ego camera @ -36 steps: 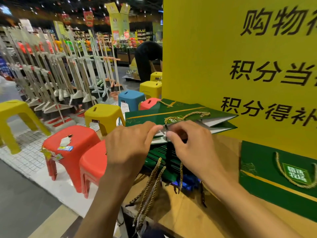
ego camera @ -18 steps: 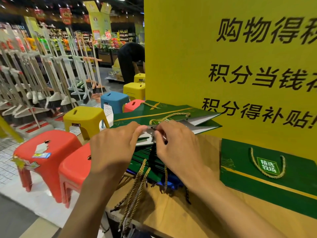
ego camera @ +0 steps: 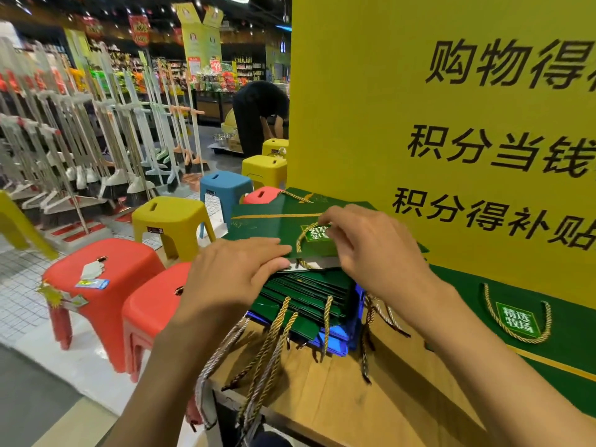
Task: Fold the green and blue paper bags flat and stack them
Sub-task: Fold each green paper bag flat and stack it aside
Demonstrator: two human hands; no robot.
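Note:
A flattened green paper bag (ego camera: pixel 274 225) with a gold stripe lies on top of a stack of folded green bags (ego camera: pixel 309 293), with a blue bag (ego camera: pixel 350 330) at the stack's bottom. My left hand (ego camera: pixel 237 271) lies flat on the top bag's near edge, fingers straight. My right hand (ego camera: pixel 371 250) has its fingers curled at the bag's gold rope handle (ego camera: pixel 304 235) by the label. Another green bag (ego camera: pixel 529 330) lies flat to the right on the wooden counter (ego camera: pixel 338 398).
A tall yellow sign board (ego camera: pixel 419 108) stands right behind the stack. Red (ego camera: pixel 106 279), yellow (ego camera: pixel 171 217) and blue (ego camera: pixel 225 188) plastic stools crowd the floor left of the counter. Brooms hang on racks further left. A person (ego camera: pixel 258 114) bends over in the aisle.
The top bag, earlier open at its mouth with white inside showing, now lies pressed flat. My left hand has spread flat on it and my right hand has shifted to the rope handle.

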